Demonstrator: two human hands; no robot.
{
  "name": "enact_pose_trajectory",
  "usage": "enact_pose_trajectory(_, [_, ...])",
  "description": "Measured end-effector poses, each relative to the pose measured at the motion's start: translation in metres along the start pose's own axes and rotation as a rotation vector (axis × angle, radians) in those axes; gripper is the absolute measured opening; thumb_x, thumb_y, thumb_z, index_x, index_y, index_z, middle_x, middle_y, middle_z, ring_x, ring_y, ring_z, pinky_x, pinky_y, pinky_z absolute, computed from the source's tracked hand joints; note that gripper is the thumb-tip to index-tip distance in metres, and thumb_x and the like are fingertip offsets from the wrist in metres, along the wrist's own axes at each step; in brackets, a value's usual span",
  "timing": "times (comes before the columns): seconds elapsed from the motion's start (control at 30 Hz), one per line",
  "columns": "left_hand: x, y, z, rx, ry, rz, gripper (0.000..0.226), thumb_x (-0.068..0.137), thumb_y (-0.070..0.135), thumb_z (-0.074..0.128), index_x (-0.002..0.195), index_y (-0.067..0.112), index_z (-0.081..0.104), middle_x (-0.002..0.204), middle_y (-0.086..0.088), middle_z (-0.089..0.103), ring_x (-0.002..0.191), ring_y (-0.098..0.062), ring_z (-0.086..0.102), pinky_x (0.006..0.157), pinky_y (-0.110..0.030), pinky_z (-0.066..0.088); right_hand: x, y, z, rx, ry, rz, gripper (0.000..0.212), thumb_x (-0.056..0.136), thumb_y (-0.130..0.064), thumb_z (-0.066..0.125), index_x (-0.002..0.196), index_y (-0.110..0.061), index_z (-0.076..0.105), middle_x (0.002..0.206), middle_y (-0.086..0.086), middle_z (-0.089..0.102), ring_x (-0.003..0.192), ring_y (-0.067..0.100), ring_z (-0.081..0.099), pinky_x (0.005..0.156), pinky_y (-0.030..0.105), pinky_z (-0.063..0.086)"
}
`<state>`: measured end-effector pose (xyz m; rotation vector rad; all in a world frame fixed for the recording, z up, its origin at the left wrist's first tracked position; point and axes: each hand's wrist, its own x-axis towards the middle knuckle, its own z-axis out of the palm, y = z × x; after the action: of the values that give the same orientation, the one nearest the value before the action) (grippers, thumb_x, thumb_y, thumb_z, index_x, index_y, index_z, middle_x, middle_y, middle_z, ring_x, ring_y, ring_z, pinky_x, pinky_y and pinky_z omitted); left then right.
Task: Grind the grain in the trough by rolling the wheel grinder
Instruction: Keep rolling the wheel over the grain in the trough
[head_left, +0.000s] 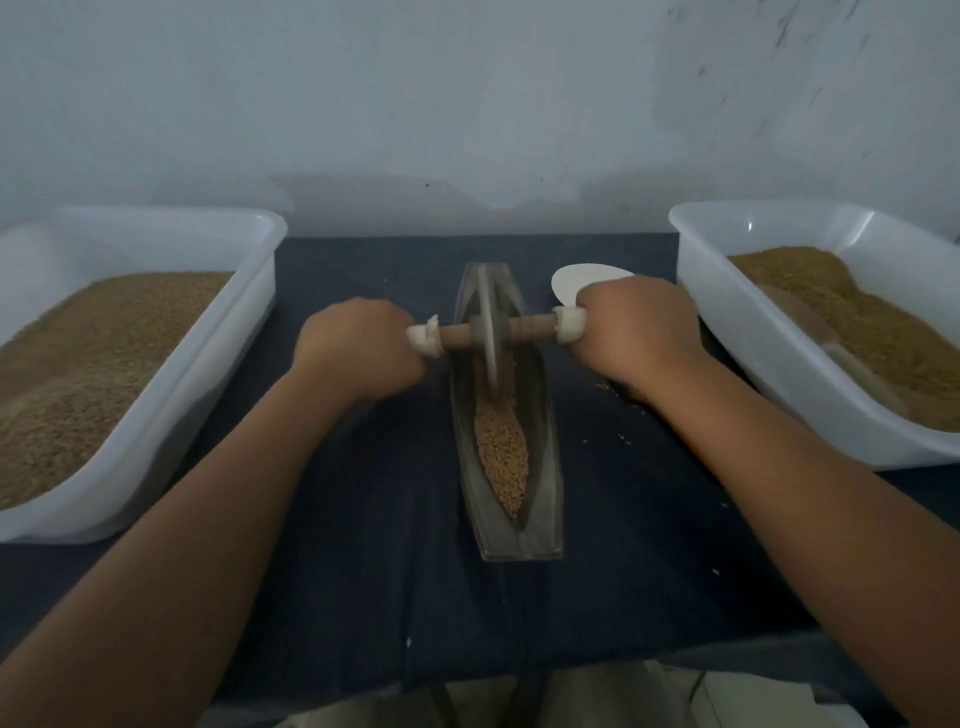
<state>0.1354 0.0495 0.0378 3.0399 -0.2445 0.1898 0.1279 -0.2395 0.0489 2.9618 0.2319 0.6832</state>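
1. Two hands hold the wheel grinder (491, 332). The left hand (358, 345) is curled tight round the left end of its axle, and the right hand (636, 332) round the right end. The wheel stands on edge in the far half of the trough (545, 441). The grain (501, 457) is heaped in the near half.
2. Risk: the axle sits slightly askew. An uneven push could make the wheel climb the trough wall and throw grain out. A few spilled grains (605, 387) lie by the right wrist.
3. Risk: the narrow trough rests loose on the dark cloth (363, 493), so a hard stroke may slide it.
4. Surroundings: a left tub (218, 332) and a right tub (737, 322), both holding grain, flank the work. The right tub is just beside the right hand and crowds it. A white round object (576, 278) is partly hidden behind that hand.
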Motion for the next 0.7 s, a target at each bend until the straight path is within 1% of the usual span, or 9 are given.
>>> enact_pose_trajectory(0.03, [0.002, 0.0, 0.0, -0.016, -0.03, 0.002, 0.026, 0.074, 0.05, 0.057, 0.07, 0.025, 0.062, 0.074, 0.007, 0.063, 0.065, -0.016, 0.058, 0.061, -0.033, 0.046, 0.001, -0.001, -0.002, -0.012, -0.005, -0.01, 0.031, 0.078, -0.035, 0.066, 0.069, -0.016, 0.043, 0.058, -0.001, 0.046, 0.051, 0.018, 0.042, 0.047, 0.027, 0.028])
enact_pose_trajectory(0.1, [-0.001, -0.001, -0.002, -0.03, -0.096, 0.039, 0.023, 0.077, 0.048, 0.06, 0.07, 0.026, 0.062, 0.074, 0.007, 0.065, 0.066, -0.015, 0.059, 0.06, -0.033, 0.045, 0.001, 0.001, -0.009, 0.009, -0.067, -0.029, 0.028, 0.079, -0.039, 0.066, 0.071, -0.019, 0.048, 0.062, -0.002, 0.05, 0.056, 0.018, 0.047, 0.049, 0.03, 0.033])
enact_pose_trajectory(0.17, [-0.014, -0.003, -0.006, 0.007, -0.109, 0.113, 0.022, 0.073, 0.049, 0.059, 0.067, 0.027, 0.06, 0.069, 0.009, 0.062, 0.063, -0.013, 0.059, 0.056, -0.031, 0.043, -0.007, 0.008, -0.017, 0.061, -0.282, -0.034, 0.025, 0.08, -0.047, 0.066, 0.073, -0.024, 0.059, 0.07, -0.005, 0.058, 0.067, 0.018, 0.056, 0.055, 0.032, 0.044])
enact_pose_trajectory(0.23, [-0.029, -0.006, -0.007, 0.085, -0.056, 0.21, 0.022, 0.067, 0.052, 0.056, 0.066, 0.03, 0.059, 0.061, 0.011, 0.059, 0.056, -0.009, 0.055, 0.051, -0.027, 0.038, -0.025, 0.016, -0.026, 0.146, -0.559, -0.021, 0.023, 0.073, -0.052, 0.065, 0.074, -0.029, 0.066, 0.069, -0.006, 0.064, 0.067, 0.012, 0.061, 0.057, 0.033, 0.049])
enact_pose_trajectory(0.3, [-0.036, -0.006, -0.008, 0.133, -0.008, 0.283, 0.025, 0.066, 0.055, 0.053, 0.065, 0.032, 0.06, 0.057, 0.012, 0.056, 0.052, -0.006, 0.052, 0.047, -0.024, 0.032, -0.047, 0.022, -0.029, 0.216, -0.669, -0.028, 0.024, 0.064, -0.058, 0.059, 0.078, -0.04, 0.067, 0.068, -0.013, 0.066, 0.062, 0.007, 0.061, 0.052, 0.032, 0.046])
enact_pose_trajectory(0.4, [-0.017, 0.0, -0.016, 0.121, -0.078, 0.233, 0.024, 0.071, 0.053, 0.057, 0.065, 0.029, 0.061, 0.063, 0.011, 0.059, 0.058, -0.01, 0.055, 0.052, -0.026, 0.037, -0.046, 0.021, -0.013, 0.169, -0.47, 0.006, 0.038, 0.067, -0.067, 0.048, 0.073, -0.032, 0.064, 0.066, -0.009, 0.062, 0.064, 0.01, 0.059, 0.052, 0.029, 0.039])
enact_pose_trajectory(0.5, [0.015, 0.005, -0.025, 0.072, -0.109, 0.111, 0.022, 0.076, 0.046, 0.062, 0.069, 0.026, 0.063, 0.074, 0.006, 0.064, 0.066, -0.017, 0.06, 0.063, -0.033, 0.047, -0.008, 0.01, 0.002, 0.077, -0.259, 0.102, 0.04, 0.084, -0.062, 0.05, 0.08, -0.024, 0.063, 0.075, -0.007, 0.059, 0.073, 0.022, 0.058, 0.061, 0.032, 0.045])
enact_pose_trajectory(0.6, [0.02, 0.008, -0.024, 0.067, -0.066, 0.071, 0.021, 0.077, 0.046, 0.063, 0.074, 0.025, 0.063, 0.077, 0.004, 0.064, 0.068, -0.018, 0.058, 0.064, -0.034, 0.046, 0.016, 0.004, 0.0, 0.096, -0.246, 0.062, 0.033, 0.084, -0.052, 0.055, 0.082, -0.019, 0.062, 0.078, -0.004, 0.062, 0.08, 0.027, 0.062, 0.068, 0.036, 0.052])
enact_pose_trajectory(0.7, [-0.004, 0.005, -0.02, 0.019, -0.179, 0.089, 0.018, 0.078, 0.042, 0.063, 0.073, 0.024, 0.063, 0.077, 0.005, 0.065, 0.071, -0.018, 0.062, 0.065, -0.033, 0.048, -0.003, 0.008, -0.01, 0.097, -0.261, -0.003, 0.03, 0.083, -0.051, 0.06, 0.076, -0.022, 0.06, 0.075, -0.005, 0.06, 0.072, 0.023, 0.059, 0.062, 0.035, 0.052])
